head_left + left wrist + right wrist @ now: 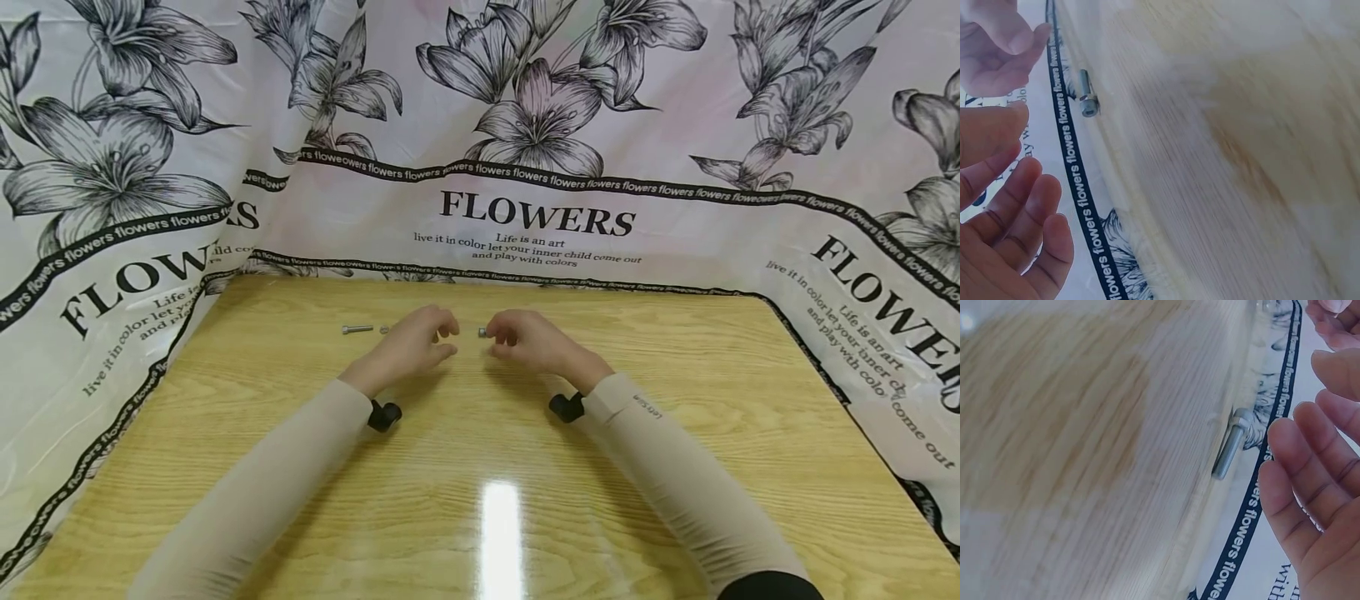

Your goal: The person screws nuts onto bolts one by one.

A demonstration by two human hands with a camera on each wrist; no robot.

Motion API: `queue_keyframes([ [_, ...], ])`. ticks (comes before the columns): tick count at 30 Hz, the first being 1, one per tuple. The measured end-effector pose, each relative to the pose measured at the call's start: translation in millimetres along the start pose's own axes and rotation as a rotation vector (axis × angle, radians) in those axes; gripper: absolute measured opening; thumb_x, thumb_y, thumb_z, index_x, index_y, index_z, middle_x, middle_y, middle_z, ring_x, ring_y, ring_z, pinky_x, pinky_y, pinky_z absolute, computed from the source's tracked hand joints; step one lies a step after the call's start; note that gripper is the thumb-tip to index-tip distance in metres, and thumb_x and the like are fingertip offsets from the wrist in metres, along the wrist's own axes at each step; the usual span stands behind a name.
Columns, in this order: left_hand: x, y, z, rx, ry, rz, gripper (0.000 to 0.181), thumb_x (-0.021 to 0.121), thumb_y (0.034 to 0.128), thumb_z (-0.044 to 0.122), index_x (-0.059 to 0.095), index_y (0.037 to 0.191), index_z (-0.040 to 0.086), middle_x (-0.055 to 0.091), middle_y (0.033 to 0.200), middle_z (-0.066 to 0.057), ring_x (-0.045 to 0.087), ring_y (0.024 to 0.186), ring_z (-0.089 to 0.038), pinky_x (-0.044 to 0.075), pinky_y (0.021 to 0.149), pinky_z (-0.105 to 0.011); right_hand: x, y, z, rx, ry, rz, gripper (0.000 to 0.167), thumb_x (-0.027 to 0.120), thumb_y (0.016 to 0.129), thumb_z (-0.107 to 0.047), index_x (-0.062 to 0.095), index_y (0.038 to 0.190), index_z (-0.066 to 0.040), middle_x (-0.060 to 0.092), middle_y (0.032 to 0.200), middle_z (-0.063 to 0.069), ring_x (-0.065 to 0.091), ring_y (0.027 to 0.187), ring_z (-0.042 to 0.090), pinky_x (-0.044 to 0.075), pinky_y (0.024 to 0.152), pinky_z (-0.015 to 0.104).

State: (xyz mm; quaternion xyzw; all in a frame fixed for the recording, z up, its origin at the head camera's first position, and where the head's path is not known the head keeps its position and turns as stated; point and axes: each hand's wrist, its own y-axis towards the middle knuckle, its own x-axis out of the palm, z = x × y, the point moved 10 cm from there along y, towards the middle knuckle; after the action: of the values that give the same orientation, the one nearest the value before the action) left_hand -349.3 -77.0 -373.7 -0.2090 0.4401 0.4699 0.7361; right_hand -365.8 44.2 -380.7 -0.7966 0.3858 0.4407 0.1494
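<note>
My left hand and right hand hover above the wooden table, facing each other, fingers loosely bent and holding nothing. Between them, close to the right fingertips, lies a small metal bolt, its far part hidden by that hand in the head view. The wrist views show it lying on its side: a silver bolt with a ring, maybe a nut, by its head, and its plain shank. Left of the left hand lie another socket-head bolt and a small nut, both apart from the fingers.
The wood-grain table carries a bright light reflection near its front. A white flower-printed cloth with black lettered bands rises behind the table and along both sides. Black wrist mounts sit at both cuffs.
</note>
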Motion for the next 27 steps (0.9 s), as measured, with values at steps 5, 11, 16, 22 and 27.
queue_keyframes([
  [5,-6.2,-7.1,-4.4,-0.002,-0.009,0.028,0.025,0.070,0.0881,0.015,0.064,0.110,0.003,0.061,0.106,-0.009,0.056,0.095,-0.024,0.048,0.081,-0.036,2,2.9,-8,-0.030,-0.029,-0.004,0.022,0.067,0.090,-0.014,0.066,0.109,-0.004,0.063,0.089,0.000,0.055,0.079,0.015,0.048,0.070,0.032],
  [11,-11.4,-15.4,-14.7,-0.020,-0.028,0.048,0.025,0.070,0.0873,0.012,0.064,0.109,0.002,0.061,0.106,-0.009,0.057,0.094,-0.025,0.047,0.081,-0.037,10,11.2,-15,-0.059,-0.050,-0.015,0.023,0.067,0.090,-0.015,0.065,0.109,-0.003,0.064,0.092,0.000,0.057,0.081,0.014,0.048,0.073,0.031],
  [16,-12.8,-20.9,-23.0,-0.032,-0.027,0.047,0.024,0.070,0.0875,0.011,0.064,0.109,0.002,0.061,0.106,-0.011,0.056,0.093,-0.025,0.047,0.080,-0.038,16,19.4,-19,-0.055,-0.084,-0.025,0.023,0.066,0.090,-0.017,0.065,0.110,-0.005,0.064,0.093,0.000,0.057,0.083,0.014,0.048,0.073,0.032],
  [22,-14.3,-25.5,-31.5,-0.046,-0.031,0.046,0.023,0.069,0.0881,0.010,0.064,0.109,0.001,0.061,0.107,-0.013,0.056,0.093,-0.026,0.047,0.080,-0.038,23,28.1,-23,-0.047,-0.096,-0.051,0.024,0.066,0.091,-0.019,0.065,0.112,-0.006,0.063,0.095,0.000,0.057,0.085,0.013,0.048,0.074,0.031],
  [27,-17.8,-28.8,-38.5,-0.061,-0.020,0.057,0.023,0.069,0.0879,0.011,0.065,0.109,0.002,0.061,0.106,-0.011,0.056,0.093,-0.026,0.047,0.079,-0.038,26,35.9,-28,-0.049,-0.096,-0.060,0.024,0.066,0.091,-0.018,0.065,0.112,-0.006,0.063,0.094,0.000,0.058,0.085,0.014,0.048,0.073,0.031],
])
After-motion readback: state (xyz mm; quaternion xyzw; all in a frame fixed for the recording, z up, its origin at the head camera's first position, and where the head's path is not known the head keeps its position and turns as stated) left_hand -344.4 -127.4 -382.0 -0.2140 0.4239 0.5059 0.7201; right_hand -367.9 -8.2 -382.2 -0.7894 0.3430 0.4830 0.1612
